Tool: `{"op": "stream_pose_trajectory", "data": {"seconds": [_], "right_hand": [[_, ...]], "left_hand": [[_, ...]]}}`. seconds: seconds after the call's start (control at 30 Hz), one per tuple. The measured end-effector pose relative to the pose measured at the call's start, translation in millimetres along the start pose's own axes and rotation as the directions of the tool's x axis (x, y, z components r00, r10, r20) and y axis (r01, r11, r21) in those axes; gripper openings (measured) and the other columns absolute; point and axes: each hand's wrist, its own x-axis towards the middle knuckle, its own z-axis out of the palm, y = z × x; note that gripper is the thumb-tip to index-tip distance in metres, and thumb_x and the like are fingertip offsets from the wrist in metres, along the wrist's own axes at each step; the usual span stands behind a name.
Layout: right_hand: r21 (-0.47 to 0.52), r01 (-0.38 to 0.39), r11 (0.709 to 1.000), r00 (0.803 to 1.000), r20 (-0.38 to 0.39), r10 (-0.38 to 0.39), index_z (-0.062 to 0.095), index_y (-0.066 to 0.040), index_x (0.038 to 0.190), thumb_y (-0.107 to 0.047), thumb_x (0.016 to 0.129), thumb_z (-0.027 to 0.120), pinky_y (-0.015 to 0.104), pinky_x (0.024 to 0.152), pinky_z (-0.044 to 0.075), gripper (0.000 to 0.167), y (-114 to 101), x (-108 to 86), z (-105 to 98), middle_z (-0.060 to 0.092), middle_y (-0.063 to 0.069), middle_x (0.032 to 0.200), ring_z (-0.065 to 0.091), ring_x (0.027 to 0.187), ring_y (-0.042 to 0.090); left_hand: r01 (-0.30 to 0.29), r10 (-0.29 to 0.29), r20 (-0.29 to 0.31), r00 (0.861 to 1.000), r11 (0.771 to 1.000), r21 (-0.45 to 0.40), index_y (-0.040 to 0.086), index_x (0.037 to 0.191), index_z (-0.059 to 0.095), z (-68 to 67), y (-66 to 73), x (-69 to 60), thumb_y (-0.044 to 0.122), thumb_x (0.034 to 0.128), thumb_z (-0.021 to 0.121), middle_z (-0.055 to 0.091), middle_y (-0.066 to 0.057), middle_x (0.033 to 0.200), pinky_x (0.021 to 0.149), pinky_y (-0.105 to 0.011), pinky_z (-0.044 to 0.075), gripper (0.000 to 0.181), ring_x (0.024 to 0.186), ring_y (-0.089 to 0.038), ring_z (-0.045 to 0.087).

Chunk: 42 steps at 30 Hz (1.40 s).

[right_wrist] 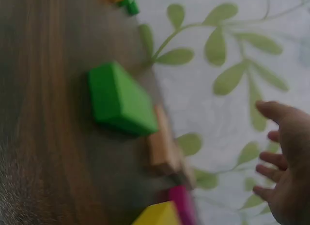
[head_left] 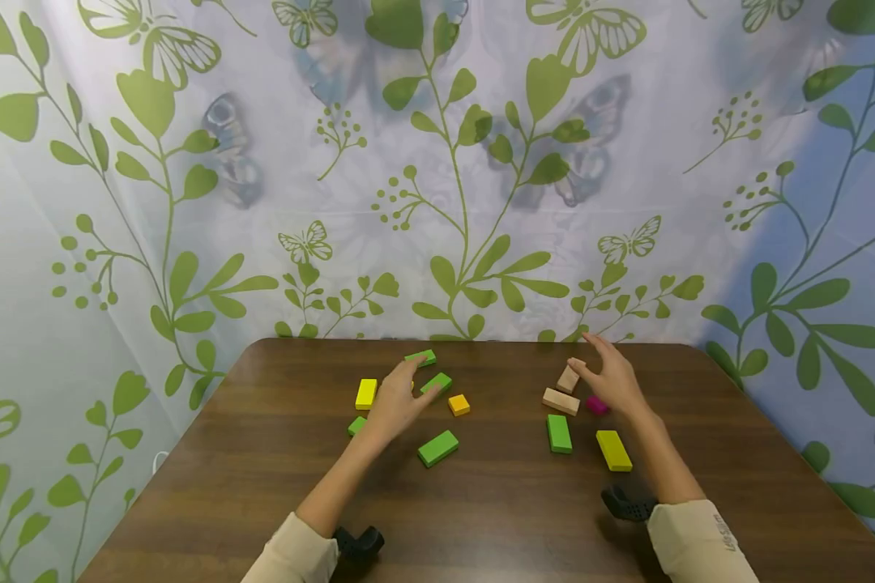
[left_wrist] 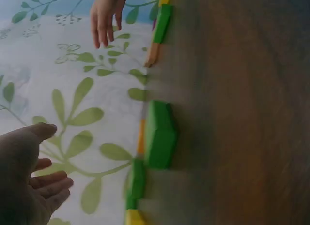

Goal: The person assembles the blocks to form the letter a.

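Observation:
Above the group of blocks on the left hovers my left hand (head_left: 396,402), fingers extended and nothing in them. Around it lie a yellow block (head_left: 366,393), an orange block (head_left: 459,405) and several green blocks, one of them a green block (head_left: 438,448) nearer me. My right hand (head_left: 612,382) is raised over the right group, thumb and fingers apart, holding nothing. Near it are two wooden blocks, one a plain wooden block (head_left: 561,401), a magenta block (head_left: 597,404) partly hidden by the hand, a green block (right_wrist: 121,101) and a yellow block (head_left: 614,450).
All the blocks lie on a dark brown wooden table (head_left: 496,526). Behind its far edge hangs a pale curtain (head_left: 379,283) with green leaves and butterflies. A black wrist mount (head_left: 359,542) sits below the left wrist, another black mount (head_left: 627,504) below the right.

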Motion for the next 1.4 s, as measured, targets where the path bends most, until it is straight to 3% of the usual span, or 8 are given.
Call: {"op": "stream_pose_trajectory", "data": {"seconds": [0.2,0.47,0.73,1.4], "right_hand": [[0.100,-0.083,0.991,0.997,0.011,0.082,0.026,-0.003,0.145,-0.034,0.089,0.061,0.064,0.097,0.023,0.072,29.9,6.1,18.8,0.026,0.028,0.144,0.023,0.128,0.049],[0.105,-0.199,0.974,0.974,0.130,0.185,0.018,-0.003,0.147,-0.037,0.087,0.062,0.067,0.096,0.021,0.081,58.2,7.3,28.4,0.019,0.031,0.145,0.019,0.128,0.052],[0.104,-0.241,0.965,0.952,0.220,0.214,0.011,-0.002,0.147,-0.045,0.084,0.064,0.066,0.097,0.020,0.093,74.3,2.3,39.2,0.015,0.033,0.145,0.017,0.129,0.052],[0.046,-0.244,0.969,0.941,0.253,0.225,0.014,0.002,0.146,-0.049,0.080,0.067,0.066,0.095,0.025,0.099,76.4,7.8,44.4,0.019,0.035,0.142,0.022,0.125,0.054]], "left_hand": [[0.060,-0.047,0.079,0.996,0.983,-0.173,0.004,0.132,0.048,34.3,-2.2,-3.0,0.027,0.0879,0.064,0.055,-0.014,0.124,0.091,-0.041,0.044,0.053,0.112,-0.027,0.053],[0.077,-0.057,0.119,0.991,0.982,-0.170,-0.002,0.128,0.052,60.1,-9.7,-3.7,0.023,0.0860,0.067,0.058,-0.016,0.121,0.089,-0.042,0.046,0.051,0.109,-0.028,0.056],[0.094,-0.079,0.122,0.989,0.987,-0.130,-0.002,0.123,0.057,72.7,-18.5,-5.8,0.020,0.0834,0.070,0.060,-0.015,0.118,0.090,-0.040,0.045,0.047,0.111,-0.028,0.054],[0.119,-0.109,0.108,0.988,0.990,-0.083,0.004,0.116,0.064,80.2,-24.3,-7.5,0.018,0.0844,0.069,0.064,-0.010,0.113,0.088,-0.040,0.047,0.035,0.107,-0.027,0.057]]}}
